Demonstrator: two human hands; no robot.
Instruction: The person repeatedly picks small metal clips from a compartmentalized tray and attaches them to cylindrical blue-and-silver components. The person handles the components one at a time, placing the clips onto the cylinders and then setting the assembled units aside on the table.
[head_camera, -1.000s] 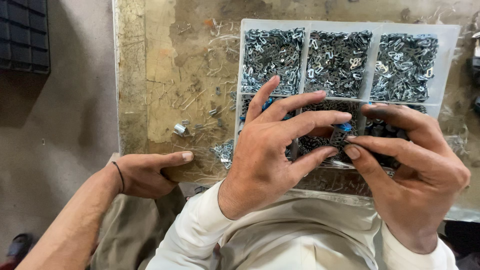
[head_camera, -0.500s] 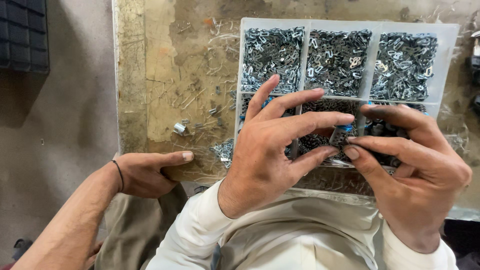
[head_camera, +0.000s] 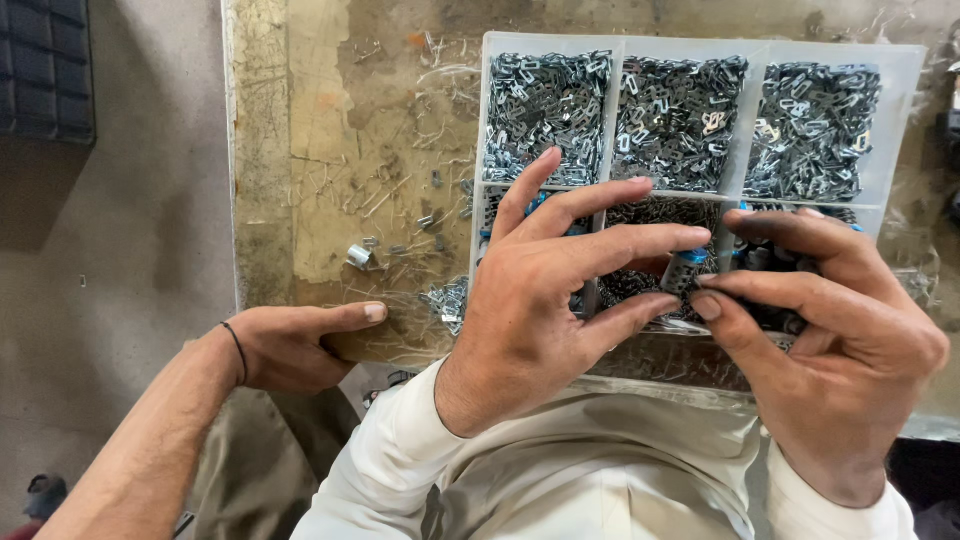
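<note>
Both hands — left hand (head_camera: 545, 300), right hand (head_camera: 830, 330) — pinch one small metal piece (head_camera: 683, 272) over a divided tray (head_camera: 900, 120) on the scratched, dirty tabletop (head_camera: 340, 130) — grey floor (head_camera: 130, 220) beside.

no labels, signs or screens anywhere here. the only package-type thing is a clear plastic compartment box (head_camera: 905, 120) sitting on the tabletop (head_camera: 330, 150), toward its right side. it's rectangular with pale translucent walls, three compartments across the far row full of small silvery metal clips (head_camera: 545, 110), and a nearer row mostly hidden behind hands.
</note>
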